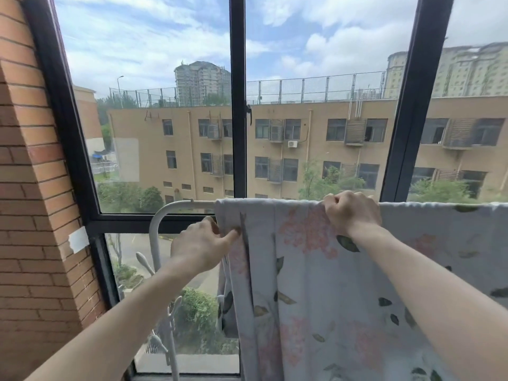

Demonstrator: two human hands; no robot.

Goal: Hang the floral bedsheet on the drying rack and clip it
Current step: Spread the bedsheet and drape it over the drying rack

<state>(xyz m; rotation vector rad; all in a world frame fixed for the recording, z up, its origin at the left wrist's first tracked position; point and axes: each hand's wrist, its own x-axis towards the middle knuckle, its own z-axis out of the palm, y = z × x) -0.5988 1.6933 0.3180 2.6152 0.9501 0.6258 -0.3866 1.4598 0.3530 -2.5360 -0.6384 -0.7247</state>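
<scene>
Both hands on draped floral bedsheet (316, 284) — left hand (202, 246) pinching edge, right hand (351, 213) gripping top

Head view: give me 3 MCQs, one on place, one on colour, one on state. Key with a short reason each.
1. Where does the floral bedsheet lie?
A. Draped over the top bar of the drying rack
B. Folded on the windowsill
C. Bunched on the floor

2. What colour is the window frame?
A. White
B. Black
C. Red

3. What is the right hand doing?
A. Hanging idle at the side
B. Pressing flat on the glass
C. Gripping the sheet at the top bar

Key:
1 A: the sheet hangs down from the bar, leaving the rack's curved left end bare.
2 B: the bars between the panes are dark black.
3 C: its fingers curl over the fabric at the bar, while the left hand pinches the sheet's left edge lower down.
</scene>
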